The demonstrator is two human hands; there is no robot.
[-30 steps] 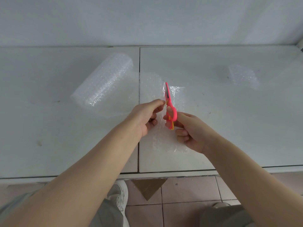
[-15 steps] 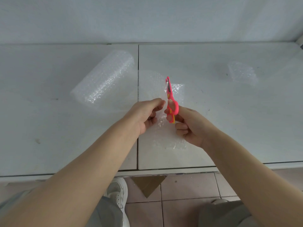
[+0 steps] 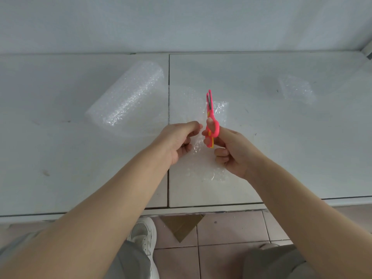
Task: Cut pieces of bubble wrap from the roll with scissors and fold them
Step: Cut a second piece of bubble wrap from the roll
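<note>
A clear roll of bubble wrap (image 3: 126,97) lies slanted on the white table (image 3: 60,168), left of centre. Its loose sheet (image 3: 219,111) runs rightward off the roll and under my hands. My left hand (image 3: 179,140) pinches the sheet's near edge between thumb and fingers. My right hand (image 3: 231,152) grips pink scissors (image 3: 211,119) with yellow inner handles; the blades point away from me, nearly closed, over the sheet. A folded piece of bubble wrap (image 3: 296,90) rests at the far right.
A seam (image 3: 168,77) divides the table into two panels. A pale wall stands behind it. Below the front edge I see tiled floor, a brown cardboard piece (image 3: 181,226), my white shoes and grey trousers.
Both hands and the scissors have moved slightly away from me along the sheet, and the scissor blades sit further up the wrap. The roll and folded piece have not moved.
</note>
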